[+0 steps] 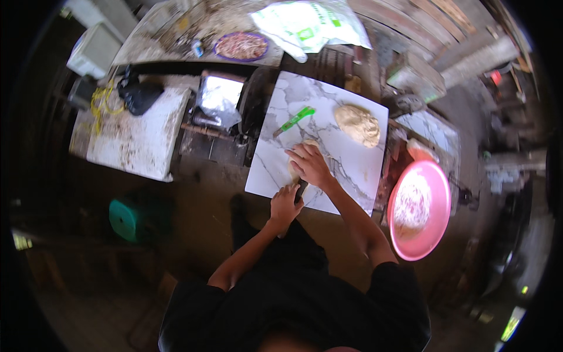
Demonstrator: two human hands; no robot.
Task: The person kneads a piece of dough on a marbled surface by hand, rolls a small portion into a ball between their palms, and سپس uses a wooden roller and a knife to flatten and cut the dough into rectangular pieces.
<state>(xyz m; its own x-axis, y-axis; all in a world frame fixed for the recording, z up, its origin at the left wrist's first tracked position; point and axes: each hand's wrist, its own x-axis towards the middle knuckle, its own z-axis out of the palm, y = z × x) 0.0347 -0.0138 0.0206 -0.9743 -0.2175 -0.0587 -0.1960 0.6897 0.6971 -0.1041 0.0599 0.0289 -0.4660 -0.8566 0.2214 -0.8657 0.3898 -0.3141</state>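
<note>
A roll of pale dough [292, 171] lies on the marble-patterned board [352, 176], partly hidden under my hands. My right hand [309, 163] rests over it with fingers stretched and spread. At the board's near edge, my left hand [285, 205] is closed around a narrow dark object [301, 190]; its kind is hard to make out. Some dough [311, 142] shows just past my right fingertips. Farther off lies a green-handled knife [298, 119], touched by neither hand. A large lump of dough [358, 125] sits at the board's right side.
Right of the board stands a pink basin [421, 234] with whitish contents. At the back are a purple-rimmed tray [241, 46] of food and a white plastic sack [316, 26]. A stained white slab [132, 138] with a black bag [141, 97] lies left; below it, a green stool-like object [123, 219].
</note>
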